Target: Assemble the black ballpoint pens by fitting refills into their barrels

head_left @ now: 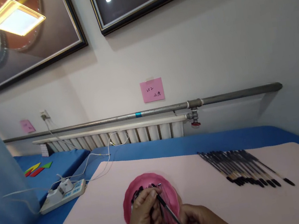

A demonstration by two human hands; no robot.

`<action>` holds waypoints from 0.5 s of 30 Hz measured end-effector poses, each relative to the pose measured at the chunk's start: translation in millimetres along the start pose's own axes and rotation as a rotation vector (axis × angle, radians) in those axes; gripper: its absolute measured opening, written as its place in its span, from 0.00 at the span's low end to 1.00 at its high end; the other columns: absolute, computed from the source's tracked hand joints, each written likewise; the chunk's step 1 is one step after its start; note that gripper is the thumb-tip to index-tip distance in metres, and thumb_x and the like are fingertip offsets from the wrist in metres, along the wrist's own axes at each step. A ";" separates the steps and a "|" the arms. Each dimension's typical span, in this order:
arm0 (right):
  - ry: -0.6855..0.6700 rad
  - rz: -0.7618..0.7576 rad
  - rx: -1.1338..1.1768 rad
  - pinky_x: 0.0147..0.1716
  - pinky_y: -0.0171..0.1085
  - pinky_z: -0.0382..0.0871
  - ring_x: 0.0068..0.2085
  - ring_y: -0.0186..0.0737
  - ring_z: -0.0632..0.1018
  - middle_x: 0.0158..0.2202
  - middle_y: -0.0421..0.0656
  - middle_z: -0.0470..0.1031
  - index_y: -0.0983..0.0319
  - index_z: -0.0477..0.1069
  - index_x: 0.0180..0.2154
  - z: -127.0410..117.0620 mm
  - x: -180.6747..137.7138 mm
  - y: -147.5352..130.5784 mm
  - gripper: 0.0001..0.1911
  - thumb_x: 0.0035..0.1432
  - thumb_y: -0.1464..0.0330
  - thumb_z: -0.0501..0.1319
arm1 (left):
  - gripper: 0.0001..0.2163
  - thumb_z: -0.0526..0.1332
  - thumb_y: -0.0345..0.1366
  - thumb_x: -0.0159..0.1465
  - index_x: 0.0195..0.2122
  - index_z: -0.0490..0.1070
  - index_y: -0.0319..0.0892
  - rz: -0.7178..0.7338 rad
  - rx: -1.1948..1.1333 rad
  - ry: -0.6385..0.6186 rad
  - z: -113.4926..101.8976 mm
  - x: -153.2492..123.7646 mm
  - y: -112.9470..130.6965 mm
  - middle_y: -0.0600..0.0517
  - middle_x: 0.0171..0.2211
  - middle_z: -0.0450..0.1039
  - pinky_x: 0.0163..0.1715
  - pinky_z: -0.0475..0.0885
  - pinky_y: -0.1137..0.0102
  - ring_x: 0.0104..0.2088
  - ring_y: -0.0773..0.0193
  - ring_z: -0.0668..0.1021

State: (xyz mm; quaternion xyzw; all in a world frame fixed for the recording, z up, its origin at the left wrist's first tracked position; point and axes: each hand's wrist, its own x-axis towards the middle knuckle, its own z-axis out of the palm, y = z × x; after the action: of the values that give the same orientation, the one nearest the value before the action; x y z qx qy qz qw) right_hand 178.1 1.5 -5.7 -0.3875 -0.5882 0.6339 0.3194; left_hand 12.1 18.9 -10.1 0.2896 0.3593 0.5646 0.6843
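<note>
Both hands are over a pink bowl (126, 200) with a scalloped rim, in the lower middle of the view. My left hand (145, 214) is closed, thumb and fingers pinching the upper black end of a slim pen (168, 209). My right hand (199, 222) is closed around the pen's lower end, to the right of the bowl. The pen slants down from left to right between the two hands. Inside the bowl lie black pieces and clear tube-like parts (164, 190), partly hidden by my left hand.
Several dark pens (239, 169) with black ends lie side by side on the pink sheet (98, 220) at right. A power strip (63, 196) with plugs and white cables sits on the blue surface at left. Behind stand a radiator (144, 133) and a pipe (105, 121).
</note>
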 end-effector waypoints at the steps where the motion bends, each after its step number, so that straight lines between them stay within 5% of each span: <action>1: 0.006 0.007 0.024 0.22 0.30 0.51 0.22 0.28 0.61 0.20 0.33 0.61 0.61 0.61 0.23 1.1 0.2 0.6 0.06 0.42 0.70 0.60 | 0.13 0.68 0.40 0.51 0.31 0.72 0.36 0.013 -0.012 0.004 -0.1 0.4 -0.2 0.63 0.14 0.55 0.11 0.47 0.81 0.12 0.81 0.54; 6: -0.064 0.094 0.109 0.22 0.31 0.56 0.22 0.31 0.68 0.22 0.40 0.71 0.63 0.67 0.25 3.7 -2.0 1.5 0.13 0.54 0.62 0.51 | 0.12 0.68 0.39 0.51 0.31 0.72 0.37 0.041 -0.053 0.004 -1.4 0.4 1.3 0.62 0.14 0.56 0.12 0.49 0.82 0.13 0.80 0.55; 12: 0.077 0.051 0.146 0.19 0.29 0.53 0.18 0.28 0.66 0.19 0.34 0.67 0.61 0.63 0.27 6.9 1.5 5.2 0.07 0.45 0.67 0.61 | 0.12 0.67 0.39 0.53 0.33 0.72 0.36 0.046 -0.053 0.007 -0.4 0.5 1.9 0.62 0.15 0.56 0.12 0.50 0.82 0.14 0.80 0.56; 15: 0.021 0.106 0.310 0.20 0.30 0.55 0.20 0.30 0.68 0.21 0.38 0.70 0.62 0.66 0.29 9.2 2.3 9.0 0.12 0.52 0.60 0.56 | 0.12 0.67 0.39 0.52 0.33 0.72 0.36 0.044 -0.056 0.008 -0.2 0.5 1.6 0.62 0.14 0.56 0.12 0.51 0.82 0.14 0.80 0.56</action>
State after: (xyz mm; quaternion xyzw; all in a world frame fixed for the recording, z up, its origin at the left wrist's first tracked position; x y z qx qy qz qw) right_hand 169.5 -2.1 -14.8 -0.3705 -0.4590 0.7289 0.3475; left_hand 11.0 19.7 -9.0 0.2759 0.3398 0.5905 0.6780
